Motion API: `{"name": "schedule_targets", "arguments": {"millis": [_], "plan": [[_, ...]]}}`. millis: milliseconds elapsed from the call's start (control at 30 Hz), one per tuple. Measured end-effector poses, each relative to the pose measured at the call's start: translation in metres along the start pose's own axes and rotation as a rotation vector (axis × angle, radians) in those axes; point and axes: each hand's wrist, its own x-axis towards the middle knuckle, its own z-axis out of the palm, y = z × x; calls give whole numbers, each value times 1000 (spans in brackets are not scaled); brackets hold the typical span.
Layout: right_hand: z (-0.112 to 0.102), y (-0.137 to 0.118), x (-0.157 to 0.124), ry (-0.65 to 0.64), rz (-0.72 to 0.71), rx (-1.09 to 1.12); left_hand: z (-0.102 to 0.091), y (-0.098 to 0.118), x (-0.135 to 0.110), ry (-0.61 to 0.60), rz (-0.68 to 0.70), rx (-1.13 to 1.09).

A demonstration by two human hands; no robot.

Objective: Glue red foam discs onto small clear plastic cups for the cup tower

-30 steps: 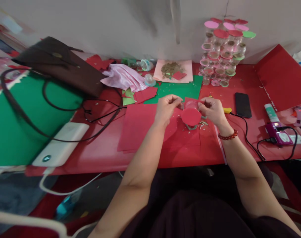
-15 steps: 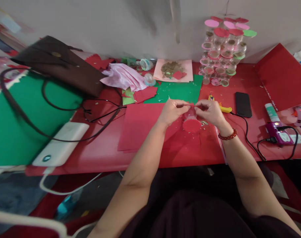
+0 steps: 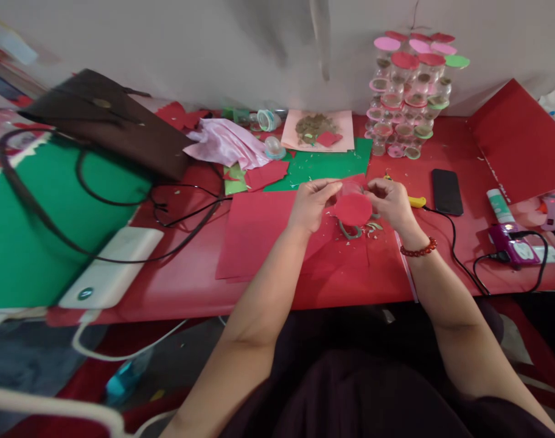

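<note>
A small clear plastic cup [image 3: 349,190] with a red paper disc [image 3: 353,210] on its near end is raised a little off the table, tilted toward me. My left hand [image 3: 311,204] pinches it from the left, thumb and fingers closed. From the right my right hand [image 3: 389,204] grips it with bent fingers; a beaded bracelet is on that wrist. A flat red paper piece [image 3: 354,179] shows at the cup's far end, partly hidden. Just below lie a grey-green loop [image 3: 349,231] and pale paper scraps [image 3: 373,229].
Red sheets [image 3: 259,237] lie left of my hands, a green sheet [image 3: 323,167] behind. A yellow-handled corded tool [image 3: 417,201], a phone [image 3: 446,191] and a glue stick [image 3: 500,205] are to the right. A hanging bottle decoration [image 3: 405,97] stands behind; a white power bank [image 3: 113,267] is left.
Both hands have lifted the cup and tilted it, so its red disc sits higher and faces me more. The grey-green loop beneath has come into view.
</note>
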Motion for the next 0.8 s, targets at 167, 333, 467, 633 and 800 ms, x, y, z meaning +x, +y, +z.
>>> {"name": "schedule_targets", "arguments": {"millis": [167,333,467,633,800], "plan": [[2,7,3,86,81,140,1,5,-1,-130,-107,-62],[9,11,4,94,126,267,-1,5,1,-104,-133,-59],[12,11,3,134,123,283,1,5,-1,-105,-106,-71],[12,12,1,89,109,322,3,-2,2,-47,-75,-94],[13,14,0,33,65,395,1,-6,4,-4,-121,-121]]}}
